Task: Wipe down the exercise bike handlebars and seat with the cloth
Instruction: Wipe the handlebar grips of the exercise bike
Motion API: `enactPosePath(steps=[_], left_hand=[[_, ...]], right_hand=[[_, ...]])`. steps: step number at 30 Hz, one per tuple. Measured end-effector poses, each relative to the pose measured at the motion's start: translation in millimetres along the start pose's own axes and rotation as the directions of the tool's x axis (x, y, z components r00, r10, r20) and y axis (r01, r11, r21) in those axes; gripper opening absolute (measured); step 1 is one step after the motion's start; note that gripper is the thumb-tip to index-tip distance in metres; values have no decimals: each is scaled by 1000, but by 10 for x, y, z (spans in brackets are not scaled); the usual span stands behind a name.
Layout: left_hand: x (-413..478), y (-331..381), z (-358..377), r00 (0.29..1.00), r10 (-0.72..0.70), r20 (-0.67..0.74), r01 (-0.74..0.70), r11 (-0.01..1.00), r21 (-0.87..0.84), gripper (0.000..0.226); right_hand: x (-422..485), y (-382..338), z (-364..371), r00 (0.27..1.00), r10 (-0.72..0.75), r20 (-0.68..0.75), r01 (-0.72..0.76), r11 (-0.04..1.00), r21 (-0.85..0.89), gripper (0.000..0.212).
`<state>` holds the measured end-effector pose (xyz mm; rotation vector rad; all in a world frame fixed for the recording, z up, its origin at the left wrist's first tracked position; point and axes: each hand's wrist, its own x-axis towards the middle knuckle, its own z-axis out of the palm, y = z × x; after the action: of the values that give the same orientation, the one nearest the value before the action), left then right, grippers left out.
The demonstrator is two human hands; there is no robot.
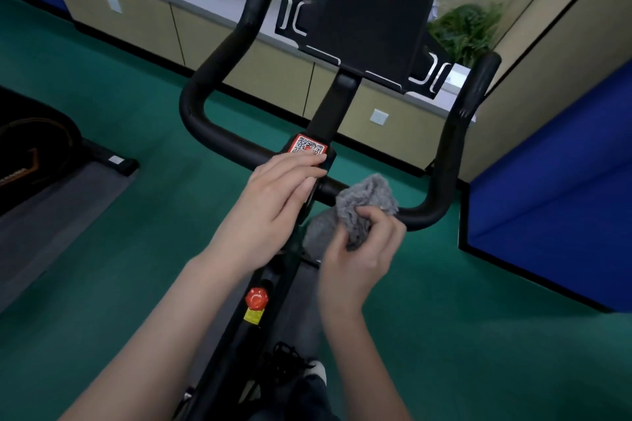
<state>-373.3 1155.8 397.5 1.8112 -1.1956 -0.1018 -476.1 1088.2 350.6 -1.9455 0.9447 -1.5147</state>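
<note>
Work sits at the cross-piece of the handlebars [193, 102], just right of the centre stem. The right hand [359, 249] has its grip closed round a bunched grey cloth [367, 202], thumb and curled fingers pinching the folds, and the cloth's upper part lies against the bar. The left hand [273, 195] holds nothing; its grip is loose, fingers fairly straight, resting on the centre block just below the QR sticker [309, 146]. To do this stretch well, I would wrap the cloth over the bar rather than dab with a wad, so that top, front and underside all get touched. Then I would draw it outward along the bend and up the right horn in one slow pass, re-folding to a fresh face before crossing to the left side. The resting hand looks useful for steadying the frame. The seat is out of view, and I judge it not yet reached; whether the left bar is clean cannot be told.
</note>
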Motion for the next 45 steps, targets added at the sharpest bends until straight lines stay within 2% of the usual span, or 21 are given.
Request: enactPosePath(steps=[4,8,10,12,14,19,22,26,31,34,37,40,43,45], left_hand=[[31,-32,-89,1000,-29,11,30,991,-130,31],[22,-42,-67,999,-27,16,29,989,-145,28],[7,-46,-52,1000,-20,10,21,991,-133,28],[-4,-49,-45,1000,-18,5,19,992,-122,28],[-11,-45,-34,1000,-8,0,8,994,-108,30],[-10,-58,-25,1000,24,7,-24,997,-68,31],[-9,-89,-20,999,38,11,-37,997,-68,30],[-19,-107,8,999,43,-1,-43,997,-60,29],[-26,-106,22,998,61,-9,-61,997,-47,29],[-28,-108,19,998,64,-3,-64,997,-44,30],[-31,-113,23,998,61,0,-61,997,-45,30],[-40,-122,31,998,60,-2,-60,997,-51,31],[-43,-137,40,997,72,-8,-72,996,-52,30],[-43,-148,44,997,80,-10,-81,996,-48,29]], right_hand=[[-83,-77,197,1000,-4,-20,4,1000,-12,38],[-49,-15,96,998,-66,7,66,993,-94,29],[-9,39,-12,998,-42,-48,36,993,-114,23],[23,78,-106,992,18,-126,-32,993,-111,27],[20,78,-118,989,32,-144,-48,993,-109,27],[-67,-95,127,998,-59,37,62,995,-84,19],[-42,-29,38,998,-68,15,69,993,-93,21],[-37,75,-167,998,8,-58,-14,994,-107,35],[-166,-8,-234,997,28,77,-26,999,-30,22],[-207,-60,-311,975,162,154,-171,984,46,30],[-215,-101,-375,868,437,234,-483,855,192,37],[-221,-67,-406,683,667,297,-729,642,237,42],[-207,-25,-375,482,789,381,-874,402,273,29],[-161,-11,-327,414,822,392,-902,311,299,21]])
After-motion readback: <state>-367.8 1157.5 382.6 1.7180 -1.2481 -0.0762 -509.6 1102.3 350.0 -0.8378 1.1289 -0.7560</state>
